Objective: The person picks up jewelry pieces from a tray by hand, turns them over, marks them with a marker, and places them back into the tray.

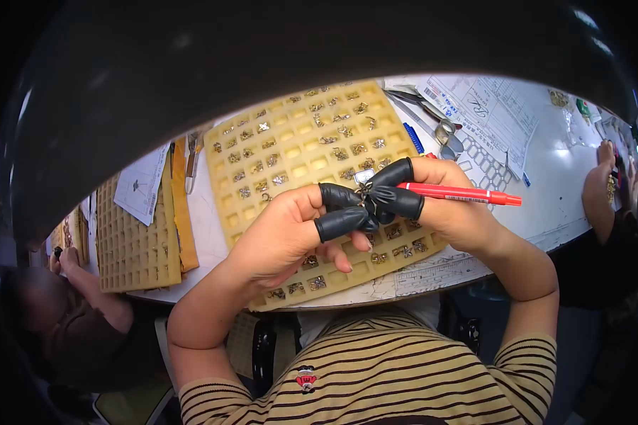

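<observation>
My left hand [280, 227] and my right hand [450, 212] meet over a yellow compartment tray [217, 185], with black covers on thumbs and forefingers. Between their covered fingertips they pinch a small metal jewelry piece [364, 193]; its exact kind is partly hidden by the fingers. A red marker pen [475, 195] also rests in my right hand, pointing out to the right. Small silver- and gold-coloured jewelry pieces [317, 282] fill many of the tray's compartments. Just behind the fingertips shows a small white tag [364, 176].
Left of the tray lie tweezers [191, 163], a second compartment tray [124, 248] and a paper sheet [140, 185]. Pliers [425, 106], a blue comb-like object [413, 138] and printed papers [482, 106] sit at the back right. Other people's arms [99, 290] show at both sides.
</observation>
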### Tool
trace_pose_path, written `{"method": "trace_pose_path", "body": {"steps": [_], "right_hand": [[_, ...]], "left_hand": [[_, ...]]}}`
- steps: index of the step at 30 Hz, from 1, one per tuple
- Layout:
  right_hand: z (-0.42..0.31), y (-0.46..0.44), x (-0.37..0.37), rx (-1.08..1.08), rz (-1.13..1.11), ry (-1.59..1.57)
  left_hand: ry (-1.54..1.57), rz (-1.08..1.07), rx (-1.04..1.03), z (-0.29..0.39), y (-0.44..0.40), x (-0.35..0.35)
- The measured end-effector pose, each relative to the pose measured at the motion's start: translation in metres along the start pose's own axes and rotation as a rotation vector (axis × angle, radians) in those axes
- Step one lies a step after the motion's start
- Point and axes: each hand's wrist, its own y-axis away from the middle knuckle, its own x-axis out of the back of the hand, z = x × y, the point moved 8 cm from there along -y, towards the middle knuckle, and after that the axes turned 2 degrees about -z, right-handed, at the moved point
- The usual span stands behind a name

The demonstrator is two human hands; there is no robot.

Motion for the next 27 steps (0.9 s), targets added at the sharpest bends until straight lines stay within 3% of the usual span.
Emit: {"method": "trace_pose_path", "body": {"steps": [9, 13, 17, 19, 27], "right_hand": [[-0.013, 0.003, -0.003, 0.15, 0.037, 0.272], [-0.013, 0.001, 0.002, 0.106, 0.082, 0.286], [-0.023, 0.002, 0.0, 0.285, 0.098, 0.377], [-0.029, 0.003, -0.011, 0.35, 0.0, 0.594], [-0.029, 0.002, -0.013, 0.393, -0.017, 0.545]], "left_hand": [[0.13, -0.049, -0.055, 0.005, 0.001, -0.002], [0.156, -0.071, -0.059, 0.007, 0.002, -0.003], [-0.003, -0.032, -0.047, 0.005, 0.003, -0.002], [-0.029, -0.031, -0.047, 0.005, 0.004, -0.003], [-0.049, 0.0, -0.048, 0.003, 0.004, 0.001]]}}
